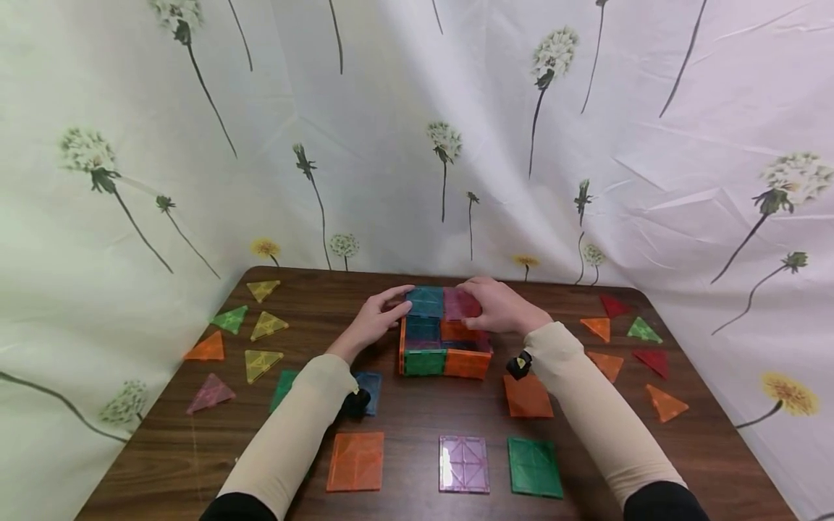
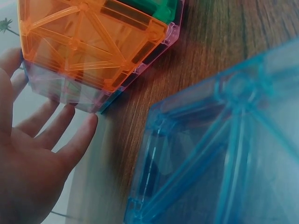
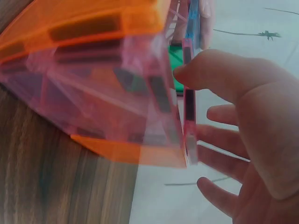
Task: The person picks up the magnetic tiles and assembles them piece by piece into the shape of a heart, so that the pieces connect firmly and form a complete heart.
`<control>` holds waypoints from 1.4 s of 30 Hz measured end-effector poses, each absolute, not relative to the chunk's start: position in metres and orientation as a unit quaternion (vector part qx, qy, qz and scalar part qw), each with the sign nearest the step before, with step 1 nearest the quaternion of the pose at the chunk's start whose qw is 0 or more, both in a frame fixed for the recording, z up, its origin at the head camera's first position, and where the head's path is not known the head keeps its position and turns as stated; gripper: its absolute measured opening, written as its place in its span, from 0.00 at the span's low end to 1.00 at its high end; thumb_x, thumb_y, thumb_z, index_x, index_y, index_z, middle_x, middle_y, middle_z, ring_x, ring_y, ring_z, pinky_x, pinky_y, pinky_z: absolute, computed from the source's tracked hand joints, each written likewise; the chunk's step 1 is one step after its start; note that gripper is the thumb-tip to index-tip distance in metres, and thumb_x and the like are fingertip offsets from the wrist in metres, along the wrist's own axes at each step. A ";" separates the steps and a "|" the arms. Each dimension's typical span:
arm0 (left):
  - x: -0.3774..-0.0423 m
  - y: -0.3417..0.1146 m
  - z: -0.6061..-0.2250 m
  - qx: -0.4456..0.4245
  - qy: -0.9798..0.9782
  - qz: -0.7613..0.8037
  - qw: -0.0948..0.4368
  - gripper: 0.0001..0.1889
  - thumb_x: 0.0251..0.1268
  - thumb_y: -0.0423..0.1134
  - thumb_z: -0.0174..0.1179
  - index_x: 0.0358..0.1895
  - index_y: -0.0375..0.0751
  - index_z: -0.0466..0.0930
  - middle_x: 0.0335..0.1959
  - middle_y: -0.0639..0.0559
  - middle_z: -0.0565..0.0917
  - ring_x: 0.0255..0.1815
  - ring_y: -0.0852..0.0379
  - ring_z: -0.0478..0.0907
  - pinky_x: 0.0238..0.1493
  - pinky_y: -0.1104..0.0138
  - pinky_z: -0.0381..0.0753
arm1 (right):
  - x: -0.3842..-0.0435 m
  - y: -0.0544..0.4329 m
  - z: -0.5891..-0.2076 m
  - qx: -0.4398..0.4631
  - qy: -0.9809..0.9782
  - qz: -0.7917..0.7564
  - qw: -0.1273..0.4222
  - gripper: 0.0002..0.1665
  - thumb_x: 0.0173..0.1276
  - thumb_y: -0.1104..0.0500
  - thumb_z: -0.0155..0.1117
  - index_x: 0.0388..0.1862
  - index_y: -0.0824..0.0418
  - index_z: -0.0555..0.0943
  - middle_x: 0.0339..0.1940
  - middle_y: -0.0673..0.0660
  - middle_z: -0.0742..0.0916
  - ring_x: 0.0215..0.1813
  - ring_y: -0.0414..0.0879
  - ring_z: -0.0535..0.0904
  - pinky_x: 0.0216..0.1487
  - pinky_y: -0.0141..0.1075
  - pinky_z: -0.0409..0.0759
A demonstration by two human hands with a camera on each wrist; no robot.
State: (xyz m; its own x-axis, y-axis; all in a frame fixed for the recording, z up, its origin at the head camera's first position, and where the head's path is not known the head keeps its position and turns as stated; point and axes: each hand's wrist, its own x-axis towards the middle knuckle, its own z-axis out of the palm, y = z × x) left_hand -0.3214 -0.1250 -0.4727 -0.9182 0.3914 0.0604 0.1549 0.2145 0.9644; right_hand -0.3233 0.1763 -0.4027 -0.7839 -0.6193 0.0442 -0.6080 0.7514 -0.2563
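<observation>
A low box of see-through magnetic tiles (image 1: 425, 363) stands on the table, its front green on the left and orange on the right. Along its back rise a blue square tile (image 1: 426, 302) and a pink square tile (image 1: 454, 304), side by side. At the blue tile's left edge, my left hand (image 1: 373, 318) holds on with thumb and index finger; its other fingers spread beside the box. My right hand (image 1: 504, 304) pinches the pink tile, thumb on the near face and fingers behind, as the right wrist view shows. The box's back is partly hidden.
Square tiles lie in front of the box: orange (image 1: 355, 462), clear purple (image 1: 464, 464), green (image 1: 534, 467), another orange (image 1: 528, 396) and a blue one (image 1: 369, 393) under my left wrist. Several triangle tiles line the left and right table sides. A flowered cloth (image 1: 391, 145) hangs behind.
</observation>
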 end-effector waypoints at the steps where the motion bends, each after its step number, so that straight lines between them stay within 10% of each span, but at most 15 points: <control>1: -0.322 -0.125 -0.473 0.177 0.773 0.601 0.097 0.26 0.84 0.44 0.55 0.80 0.49 0.69 0.75 0.38 0.71 0.72 0.37 0.74 0.67 0.38 0.76 | -0.324 0.176 -0.403 -0.328 0.936 -0.127 0.024 0.38 0.71 0.51 0.71 0.76 0.63 0.74 0.74 0.63 0.77 0.73 0.59 0.72 0.73 0.54 0.73; 42: -0.328 -0.129 -0.477 0.200 0.815 0.540 0.068 0.30 0.83 0.52 0.55 0.82 0.58 0.63 0.80 0.42 0.67 0.76 0.41 0.70 0.65 0.44 0.80 | -0.325 0.180 -0.418 -0.329 0.915 -0.228 0.054 0.37 0.79 0.57 0.65 0.82 0.57 0.65 0.76 0.60 0.68 0.75 0.54 0.63 0.77 0.55 0.67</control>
State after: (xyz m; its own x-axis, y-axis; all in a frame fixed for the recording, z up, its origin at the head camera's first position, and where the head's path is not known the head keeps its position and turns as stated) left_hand -0.3276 -0.1293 -0.4772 -0.9104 0.4000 0.1057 0.2532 0.3366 0.9070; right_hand -0.3252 0.1803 -0.4184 -0.7782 -0.6258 0.0520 -0.5769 0.6798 -0.4529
